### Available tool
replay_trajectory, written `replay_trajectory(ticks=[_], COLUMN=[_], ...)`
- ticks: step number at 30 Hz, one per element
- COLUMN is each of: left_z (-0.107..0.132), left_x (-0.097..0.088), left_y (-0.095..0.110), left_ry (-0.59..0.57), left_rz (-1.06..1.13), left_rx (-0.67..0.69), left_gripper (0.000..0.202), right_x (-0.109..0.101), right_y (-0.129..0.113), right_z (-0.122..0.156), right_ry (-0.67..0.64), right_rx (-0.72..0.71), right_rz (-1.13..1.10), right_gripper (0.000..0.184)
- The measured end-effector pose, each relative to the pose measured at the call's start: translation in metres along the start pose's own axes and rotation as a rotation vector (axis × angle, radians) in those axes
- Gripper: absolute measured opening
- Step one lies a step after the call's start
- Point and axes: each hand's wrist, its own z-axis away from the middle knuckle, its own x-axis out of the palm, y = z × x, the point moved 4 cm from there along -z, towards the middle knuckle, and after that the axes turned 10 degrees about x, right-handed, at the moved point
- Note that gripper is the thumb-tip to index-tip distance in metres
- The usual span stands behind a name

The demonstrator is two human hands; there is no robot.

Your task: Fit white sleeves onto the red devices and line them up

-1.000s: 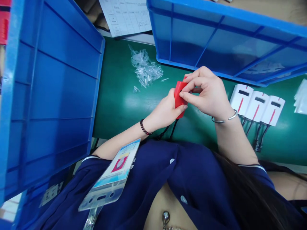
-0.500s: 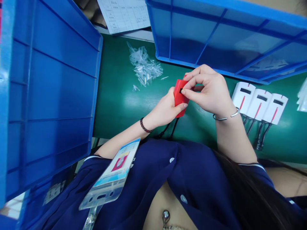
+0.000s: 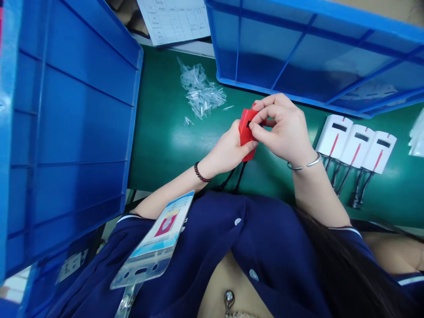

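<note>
In front of my chest, my left hand is wrapped round a red box-shaped device with a dark window in its face. Two black cables hang from its lower end. My right hand is closed at the device's upper right side, its thumb and fingertip pinched at the edge of the dark window. Whether a small piece sits between those fingertips is hidden. To the right lie several white devices, each with a dark window, a red stripe and black cables. A heap of small clear plastic pieces lies beyond my left hand.
A tall blue crate stands at the left, and another blue crate spans the back right. A printed sheet lies behind the green tabletop. Clear plastic bags show at the right edge.
My right hand and wrist have shifted slightly left and down, with the fingertips still at the dark window. My left hand keeps its hold on the red device.
</note>
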Motion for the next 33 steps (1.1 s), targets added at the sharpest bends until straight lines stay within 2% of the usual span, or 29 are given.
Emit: replay_trajectory(ticks=[6,10,14,17,21,23,24,25,27,29,31,33], left_z=[-0.001,-0.001,-0.002,-0.003,-0.003,-0.002,-0.001,0.0,0.002,0.003,0.004,0.004], left_x=[0.002,-0.001,-0.002,-0.007,-0.027,-0.041,-0.048,-0.054,-0.064,-0.069,-0.069,-0.063], left_y=[-0.001,0.0,-0.006,-0.014,-0.018,-0.014,-0.01,-0.005,0.007,0.019,0.03,0.04], left_ry=[0.01,-0.012,-0.052,-0.058,0.005,0.046,0.07,0.095,0.138,0.165,0.185,0.198], left_rz=[0.032,-0.109,-0.203,-0.192,0.074,0.181,0.204,0.214,0.22,0.241,0.284,0.35], left_rx=[-0.011,0.031,0.064,0.079,0.023,-0.044,-0.066,-0.077,-0.069,-0.048,-0.036,-0.033], left_gripper=[0.041,0.037,0.041,0.049,0.063,0.066,0.065,0.063,0.058,0.053,0.049,0.045], right_x=[0.008,0.016,0.026,0.023,-0.001,-0.01,-0.01,-0.006,0.008,0.02,0.019,0.009], right_y=[0.001,0.004,0.011,0.021,0.042,0.052,0.056,0.06,0.068,0.071,0.065,0.05], right_z=[0.001,0.005,0.011,0.009,0.0,-0.001,-0.001,-0.001,0.001,0.007,0.015,0.022], right_ry=[0.011,0.113,0.197,0.262,0.444,0.527,0.518,0.454,0.238,0.067,0.067,0.158], right_rx=[-0.046,-0.1,-0.033,0.023,0.004,0.005,0.022,0.051,0.113,0.134,0.113,0.069], right_rz=[0.043,0.182,0.262,0.073,-0.282,-0.274,-0.181,-0.046,0.217,0.328,0.303,0.248], right_gripper=[0.006,0.004,0.005,0.014,0.025,0.032,0.032,0.028,0.015,0.008,0.008,0.013])
